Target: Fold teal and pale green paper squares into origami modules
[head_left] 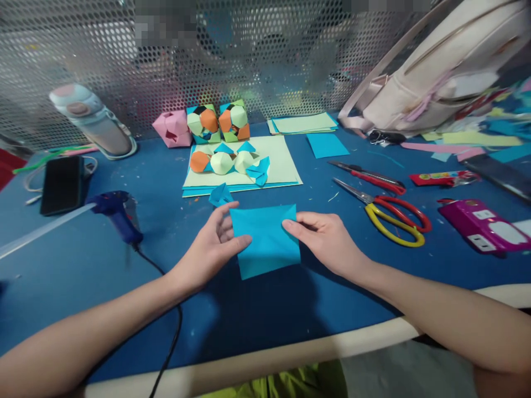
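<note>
A square sheet of blue paper [265, 243] with faint creases is held up above the blue table between my two hands. My left hand [218, 240] grips its left edge, thumb in front and fingers behind. At the upper right edge, my right hand [327, 237] pinches the sheet between thumb and fingers. Just beyond the left fingertips lies a folded blue paper piece [221, 194]. Another folded blue piece [259, 171] rests on a stack of pale green and blue paper [282, 160], beside small orange, pale green and blue folded units.
At the back stand a pink paper ball [173, 128] and two multicoloured ones. Scissors [385, 215], a utility knife [369, 176] and a purple device [483, 226] lie right. Left are a glue gun [118, 215], phone [62, 185] and bottle [93, 121]. A backpack [440, 72] leans back right.
</note>
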`<act>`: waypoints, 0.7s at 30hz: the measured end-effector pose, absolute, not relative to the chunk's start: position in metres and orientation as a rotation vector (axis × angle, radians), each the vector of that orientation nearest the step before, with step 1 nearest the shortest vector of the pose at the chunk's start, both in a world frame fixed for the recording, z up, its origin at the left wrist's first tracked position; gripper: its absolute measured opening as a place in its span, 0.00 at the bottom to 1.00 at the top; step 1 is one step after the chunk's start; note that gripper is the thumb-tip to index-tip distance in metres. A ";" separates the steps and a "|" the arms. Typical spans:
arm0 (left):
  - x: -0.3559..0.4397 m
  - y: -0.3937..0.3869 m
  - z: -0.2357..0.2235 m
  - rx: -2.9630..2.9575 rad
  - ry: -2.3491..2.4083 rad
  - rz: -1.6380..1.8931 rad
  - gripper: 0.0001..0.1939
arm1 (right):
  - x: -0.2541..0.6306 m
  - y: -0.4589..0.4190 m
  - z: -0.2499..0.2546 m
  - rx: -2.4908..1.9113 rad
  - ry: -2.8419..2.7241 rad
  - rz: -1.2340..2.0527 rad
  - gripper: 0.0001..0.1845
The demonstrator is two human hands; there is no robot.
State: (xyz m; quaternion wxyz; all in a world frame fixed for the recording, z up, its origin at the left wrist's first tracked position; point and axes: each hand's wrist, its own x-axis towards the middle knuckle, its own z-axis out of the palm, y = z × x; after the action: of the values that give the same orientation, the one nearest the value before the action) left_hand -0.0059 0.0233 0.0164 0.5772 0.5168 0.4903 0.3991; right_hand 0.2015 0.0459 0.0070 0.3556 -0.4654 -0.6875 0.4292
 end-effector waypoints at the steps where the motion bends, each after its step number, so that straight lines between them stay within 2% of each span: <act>1: -0.005 0.022 0.017 1.152 1.085 0.899 0.31 | 0.201 0.047 0.005 -1.191 -1.699 1.204 0.20; 5: -0.001 0.019 0.018 1.119 1.021 0.839 0.27 | 0.199 0.052 0.000 -1.089 -1.418 1.561 0.14; 8: -0.001 0.020 0.017 1.150 1.057 0.786 0.24 | 0.198 0.053 0.000 -1.101 -1.402 1.668 0.16; 15: -0.003 0.023 0.018 1.140 1.058 0.764 0.24 | 0.198 0.058 -0.004 -1.095 -1.365 1.734 0.16; 21: -0.009 0.026 0.014 1.239 1.135 0.756 0.17 | 0.199 0.060 -0.001 -1.155 -1.471 1.658 0.13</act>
State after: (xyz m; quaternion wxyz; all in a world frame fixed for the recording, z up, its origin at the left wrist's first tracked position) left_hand -0.0090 0.0263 0.0135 0.6050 0.5355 0.4905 0.3266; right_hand 0.1987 0.0597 -0.0015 0.3157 -0.4384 -0.5586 0.6293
